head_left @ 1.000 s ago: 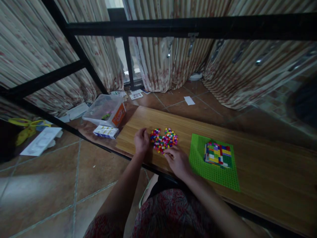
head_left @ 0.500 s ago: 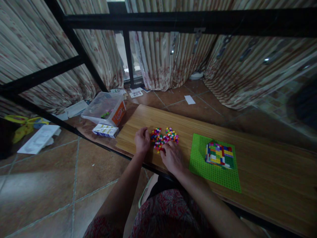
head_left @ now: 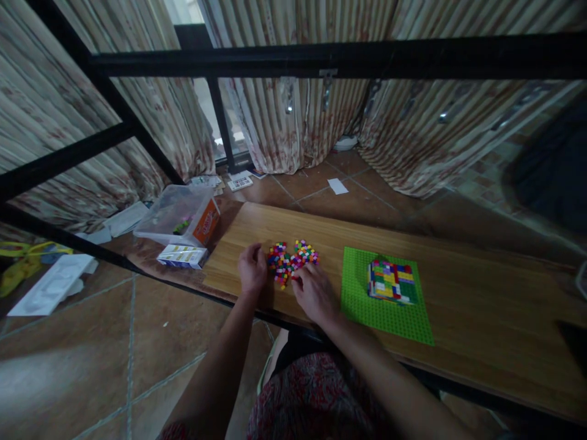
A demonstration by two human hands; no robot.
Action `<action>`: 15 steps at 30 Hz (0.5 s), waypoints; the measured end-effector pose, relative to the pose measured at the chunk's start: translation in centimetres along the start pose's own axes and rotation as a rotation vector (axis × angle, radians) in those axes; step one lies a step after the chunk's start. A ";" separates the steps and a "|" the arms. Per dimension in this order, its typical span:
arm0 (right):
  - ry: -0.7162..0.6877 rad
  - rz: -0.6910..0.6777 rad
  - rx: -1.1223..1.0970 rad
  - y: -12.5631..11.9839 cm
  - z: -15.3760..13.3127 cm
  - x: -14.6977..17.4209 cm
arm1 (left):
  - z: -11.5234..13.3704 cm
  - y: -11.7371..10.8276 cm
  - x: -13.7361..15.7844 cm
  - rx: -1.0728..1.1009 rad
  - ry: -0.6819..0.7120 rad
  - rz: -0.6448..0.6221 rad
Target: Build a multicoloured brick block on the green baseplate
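A loose heap of small multicoloured toy bricks (head_left: 285,264) lies on the wooden tabletop (head_left: 463,287) between my hands. My left hand (head_left: 252,269) rests at the heap's left edge, its fingers curled in; whatever they hold is hidden. On the near right side of the heap is my right hand (head_left: 315,293), thumb and fingers bent together at the bricks. Anything in that pinch is too small to make out. Right of it lies a green studded baseplate (head_left: 385,324), bearing a low block-shaped build of mixed-colour bricks (head_left: 389,281).
A clear plastic box (head_left: 172,211) with an orange label and a few pieces inside stands beyond the table's left end. A small white and blue carton (head_left: 182,256) lies before it. A black metal frame (head_left: 293,61) crosses before striped curtains (head_left: 293,128). White packaging (head_left: 52,284) lies far left.
The whole view has shifted, so the table things appear farther left. My right hand has drawn slightly right relative to the heap. My left hand keeps its place beside the bricks.
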State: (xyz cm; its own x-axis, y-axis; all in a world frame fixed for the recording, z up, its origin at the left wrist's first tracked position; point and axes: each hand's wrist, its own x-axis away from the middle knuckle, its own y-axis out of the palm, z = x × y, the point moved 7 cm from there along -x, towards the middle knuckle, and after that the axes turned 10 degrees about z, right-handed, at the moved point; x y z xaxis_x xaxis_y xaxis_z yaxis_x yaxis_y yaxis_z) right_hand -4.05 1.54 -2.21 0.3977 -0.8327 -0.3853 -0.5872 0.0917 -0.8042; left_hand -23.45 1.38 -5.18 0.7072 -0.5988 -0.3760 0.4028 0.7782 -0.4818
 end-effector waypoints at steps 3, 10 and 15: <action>0.014 0.016 0.001 0.0 0.1 -0.2 | 0.1 -0.1 0.0 -0.004 -0.002 -0.001; 0.051 0.086 -0.014 -0.4 1.5 -0.3 | 0.0 -0.1 0.0 -0.018 0.003 -0.016; 0.088 0.144 0.017 -0.6 2.8 -0.6 | 0.0 -0.2 -0.2 -0.006 -0.001 -0.012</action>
State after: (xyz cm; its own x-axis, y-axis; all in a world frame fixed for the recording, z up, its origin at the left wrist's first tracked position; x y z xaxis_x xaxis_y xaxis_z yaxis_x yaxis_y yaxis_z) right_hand -1.96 3.56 -2.80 0.2463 -0.8550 -0.4565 -0.6212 0.2223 -0.7515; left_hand -23.63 1.35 -5.01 0.7029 -0.6081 -0.3691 0.4081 0.7697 -0.4909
